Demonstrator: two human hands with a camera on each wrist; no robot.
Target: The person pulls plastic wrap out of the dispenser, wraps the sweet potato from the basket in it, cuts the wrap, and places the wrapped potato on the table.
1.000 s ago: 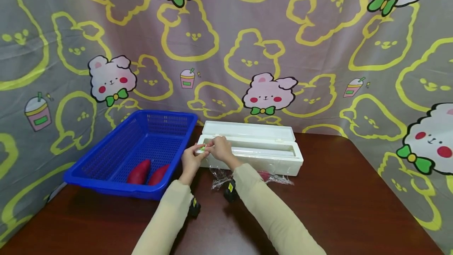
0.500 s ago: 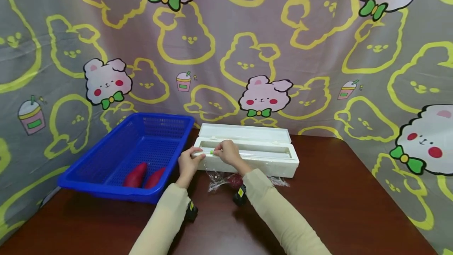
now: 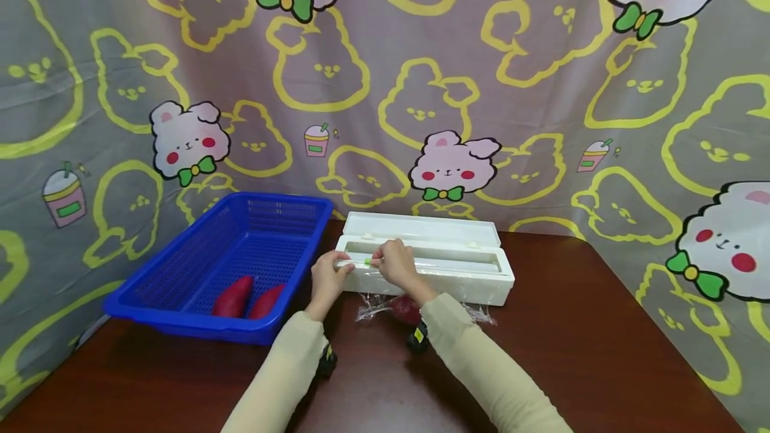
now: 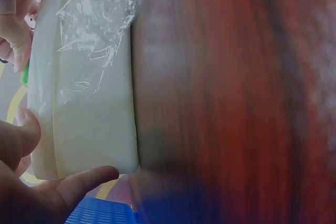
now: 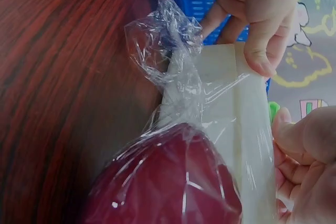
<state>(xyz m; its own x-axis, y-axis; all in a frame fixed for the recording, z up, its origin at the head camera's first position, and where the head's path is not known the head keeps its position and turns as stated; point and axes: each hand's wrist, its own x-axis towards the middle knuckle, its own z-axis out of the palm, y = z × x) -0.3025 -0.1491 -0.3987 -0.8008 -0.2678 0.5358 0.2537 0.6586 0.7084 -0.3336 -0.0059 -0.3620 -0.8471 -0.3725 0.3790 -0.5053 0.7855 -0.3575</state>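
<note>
A white cling film box (image 3: 433, 286) with its lid raised stands at the table's back, a pale roll inside. My left hand (image 3: 327, 280) grips its left end, thumb on the front top edge in the right wrist view. Just right of it, my right hand (image 3: 396, 266) pinches a small green slider (image 3: 368, 261) on that edge; the slider peeks out beside the fingertips (image 5: 282, 116). Clear film hangs down the box's front. Before the box lies a red sweet potato-like thing (image 5: 168, 182) wrapped in clear film (image 5: 181, 72), partly hidden by my right forearm in the head view.
A blue plastic basket (image 3: 180, 318) stands left of the box, with two bare red sweet potatoes (image 3: 233, 297) at its near end. A patterned curtain (image 3: 355, 119) hangs behind the dark wooden table (image 3: 571, 326).
My right hand has moved a little right along the box's front edge with the green slider. My left hand, earlier close to the slider, now grips the left end. The head view shifted slightly.
</note>
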